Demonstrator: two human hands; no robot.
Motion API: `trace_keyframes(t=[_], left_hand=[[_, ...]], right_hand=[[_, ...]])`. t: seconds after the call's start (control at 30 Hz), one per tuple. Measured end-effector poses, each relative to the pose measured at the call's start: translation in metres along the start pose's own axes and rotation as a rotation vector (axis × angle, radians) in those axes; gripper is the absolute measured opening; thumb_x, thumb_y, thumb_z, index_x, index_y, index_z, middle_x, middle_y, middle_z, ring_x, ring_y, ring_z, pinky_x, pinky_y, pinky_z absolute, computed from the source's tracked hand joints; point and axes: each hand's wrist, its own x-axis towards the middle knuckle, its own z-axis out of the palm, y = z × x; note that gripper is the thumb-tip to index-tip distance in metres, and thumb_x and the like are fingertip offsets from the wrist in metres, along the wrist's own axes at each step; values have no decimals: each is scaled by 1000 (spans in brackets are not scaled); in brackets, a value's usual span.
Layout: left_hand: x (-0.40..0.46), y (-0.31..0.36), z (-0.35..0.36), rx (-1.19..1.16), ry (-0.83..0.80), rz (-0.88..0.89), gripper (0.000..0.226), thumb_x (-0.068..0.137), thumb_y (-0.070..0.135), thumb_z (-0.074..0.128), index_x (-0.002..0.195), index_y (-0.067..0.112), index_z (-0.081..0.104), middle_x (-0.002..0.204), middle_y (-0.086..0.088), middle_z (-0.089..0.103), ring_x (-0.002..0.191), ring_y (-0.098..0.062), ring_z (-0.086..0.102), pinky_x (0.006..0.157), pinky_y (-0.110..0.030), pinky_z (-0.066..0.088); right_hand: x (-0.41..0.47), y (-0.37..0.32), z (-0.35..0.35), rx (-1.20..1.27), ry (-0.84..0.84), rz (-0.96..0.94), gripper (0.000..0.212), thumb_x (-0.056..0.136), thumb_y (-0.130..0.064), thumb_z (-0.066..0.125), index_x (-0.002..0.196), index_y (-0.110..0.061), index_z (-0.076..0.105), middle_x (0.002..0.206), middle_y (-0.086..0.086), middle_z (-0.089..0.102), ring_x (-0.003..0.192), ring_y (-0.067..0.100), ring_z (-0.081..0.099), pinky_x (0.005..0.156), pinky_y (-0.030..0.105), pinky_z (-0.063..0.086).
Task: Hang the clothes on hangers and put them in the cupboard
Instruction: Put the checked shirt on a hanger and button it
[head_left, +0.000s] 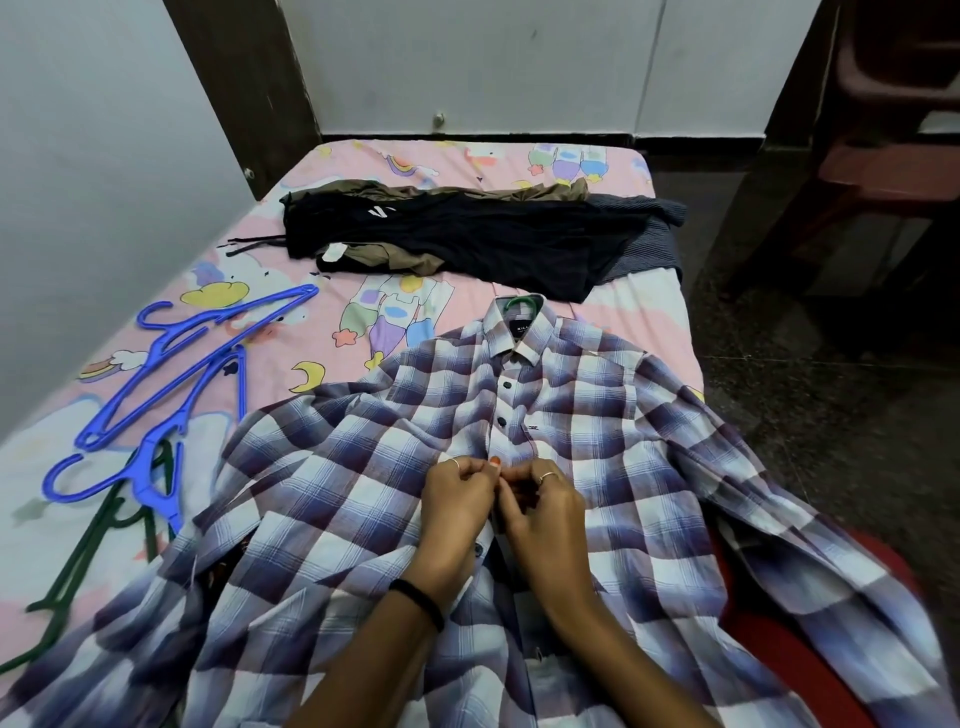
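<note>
- The checked shirt (519, 415) lay spread over the near half of the bed (467, 156), its sleeves draped off both sides, leaving little bare sheet there.
- Both hands, left hand (454, 499) and right hand (545, 512), sat together at the shirt's button line, blocking its middle.
- Blue hangers (176, 374) and dark green hangers (93, 551) crowded the left edge of the bed.
- A pile of dark clothes (467, 234) lay across the far end.
- Bare sheet showed between that pile and the shirt's collar, toward the left.
- A wall (78, 182) closed the left side.

A pink cartoon-print bedsheet (332, 171) covers the bed, with a dark red chair (893, 156) beside it
</note>
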Motion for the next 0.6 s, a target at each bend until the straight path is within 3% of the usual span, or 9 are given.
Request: trace_keyframes(t=[0.17, 0.33, 0.5, 0.6], left_hand=[[1, 3, -1, -144, -23, -92, 23, 91, 3, 60, 69, 3, 64, 78, -25, 67, 76, -32, 63, 78, -43, 55], [3, 6, -1, -205, -53, -98, 24, 91, -2, 59, 67, 1, 60, 53, -8, 64, 48, -13, 60, 47, -20, 50], [4, 8, -2, -218, -77, -102, 19, 90, 1, 61, 71, -1, 61, 62, -14, 61, 50, -15, 58, 50, -21, 52], [3, 10, -3, -231, -95, -110, 21, 91, 1, 61, 70, 0, 60, 57, -11, 59, 43, -11, 55, 47, -21, 50]], right_hand=[[4, -2, -4, 160, -24, 57, 3, 87, -7, 67, 87, -10, 67, 81, -2, 69, 71, 4, 65, 67, 17, 51], [10, -3, -8, 465, -84, 290, 10, 87, -3, 65, 80, -8, 68, 72, -2, 70, 68, 2, 63, 69, 17, 49], [10, -1, -5, 605, -70, 399, 12, 88, -3, 63, 79, -9, 68, 75, 5, 70, 74, 14, 63, 76, 30, 50], [11, -4, -5, 744, -104, 508, 11, 89, -3, 62, 80, -6, 69, 80, 17, 68, 78, 28, 61, 76, 38, 50]])
